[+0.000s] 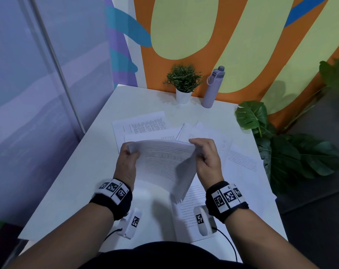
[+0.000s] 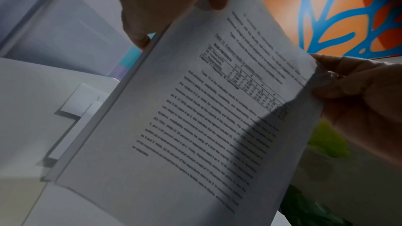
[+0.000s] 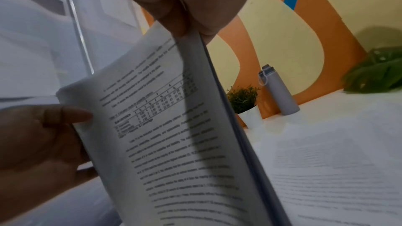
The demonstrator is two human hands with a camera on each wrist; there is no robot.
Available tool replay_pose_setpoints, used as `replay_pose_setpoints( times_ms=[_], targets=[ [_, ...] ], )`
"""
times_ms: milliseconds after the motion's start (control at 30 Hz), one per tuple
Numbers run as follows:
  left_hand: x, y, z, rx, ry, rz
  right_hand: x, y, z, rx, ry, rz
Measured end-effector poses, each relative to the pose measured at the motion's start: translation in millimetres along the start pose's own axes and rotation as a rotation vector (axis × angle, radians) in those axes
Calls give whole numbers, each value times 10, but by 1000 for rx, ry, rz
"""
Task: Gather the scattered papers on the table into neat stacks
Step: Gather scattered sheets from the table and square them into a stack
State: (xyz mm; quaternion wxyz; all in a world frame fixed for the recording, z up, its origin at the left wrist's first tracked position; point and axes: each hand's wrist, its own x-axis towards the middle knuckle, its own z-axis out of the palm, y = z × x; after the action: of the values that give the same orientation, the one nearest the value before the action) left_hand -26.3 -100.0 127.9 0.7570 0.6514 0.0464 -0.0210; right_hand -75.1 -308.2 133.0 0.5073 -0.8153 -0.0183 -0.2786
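While raised off the table [image 1: 83, 171], paper stack [image 1: 164, 162] between left hand [image 1: 127, 162] and right hand [image 1: 205, 158], both gripping

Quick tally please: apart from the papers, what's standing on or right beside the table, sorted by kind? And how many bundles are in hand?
Small green potted plants in a white pot: 1
Lilac water bottles with a grey lid: 1
Large-leaved green plants beside the white table: 1
Printed paper bundles held by left hand and right hand: 1
Total: 4
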Motion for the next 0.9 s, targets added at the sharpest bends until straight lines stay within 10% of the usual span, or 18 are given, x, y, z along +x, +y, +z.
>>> replay_pose_setpoints(
  times_ms=[233, 500, 900],
  targets=[
    [-111, 18, 18, 65, 74, 122, -93, -68, 49, 111, 41, -33],
    [-90, -259, -105, 108, 14, -67, -176, -32, 126, 363, -43, 623],
    [-42, -539, -145, 315, 31, -134, -156, 148, 315, 373, -55, 851]
  ],
)
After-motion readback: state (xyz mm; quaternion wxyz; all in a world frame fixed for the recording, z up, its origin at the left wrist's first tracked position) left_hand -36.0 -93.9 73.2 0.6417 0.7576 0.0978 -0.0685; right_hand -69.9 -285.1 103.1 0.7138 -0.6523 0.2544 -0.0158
